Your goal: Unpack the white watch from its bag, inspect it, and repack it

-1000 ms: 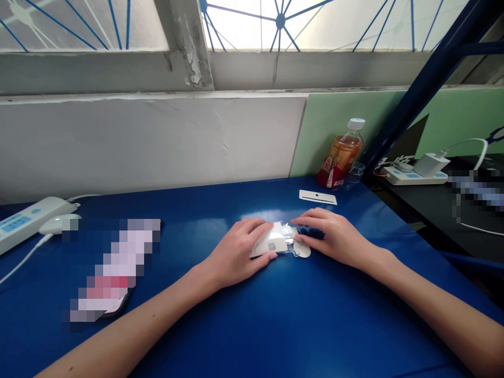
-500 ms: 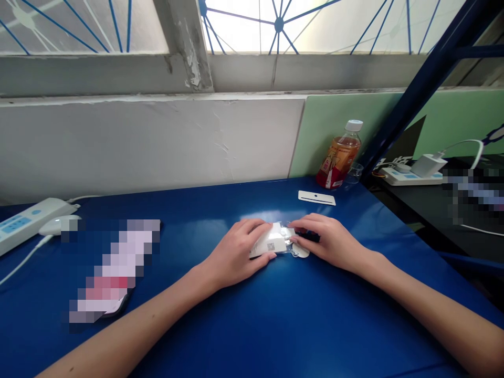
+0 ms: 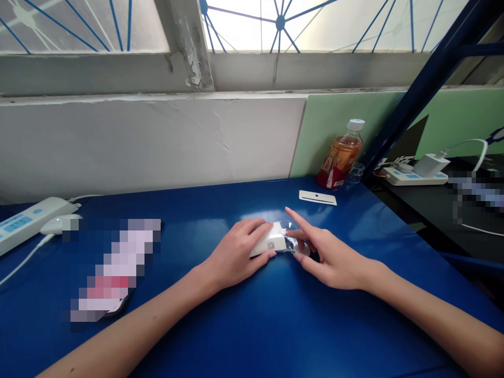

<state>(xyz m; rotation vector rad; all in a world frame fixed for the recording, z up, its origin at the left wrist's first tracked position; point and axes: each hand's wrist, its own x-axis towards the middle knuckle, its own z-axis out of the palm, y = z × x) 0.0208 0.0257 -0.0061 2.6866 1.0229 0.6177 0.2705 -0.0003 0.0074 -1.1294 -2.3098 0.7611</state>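
My left hand [image 3: 241, 245] lies on the blue desk, its thumb and fingers closed around a small white box [image 3: 275, 239] with a square printed code. Clear plastic [image 3: 290, 243] sticks out at the box's right end. My right hand [image 3: 328, 254] is at that end, index finger stretched up and away, thumb apart below. Its other fingers reach onto the plastic. A small pale round piece and something dark sit partly hidden under the right hand; I cannot make out what they are.
A white card with a slot [image 3: 317, 198] lies behind my right hand. Beyond it stand a drink bottle [image 3: 340, 155] and a clear cup [image 3: 355, 173]. On the left are a pixelated phone [image 3: 118, 268] and a power strip [image 3: 33, 218]. A blue post [image 3: 413, 89] slants at the right.
My right hand has turned and come slightly lower, its index finger lifting off the plastic and its thumb spreading away. My left hand stays on the white box.
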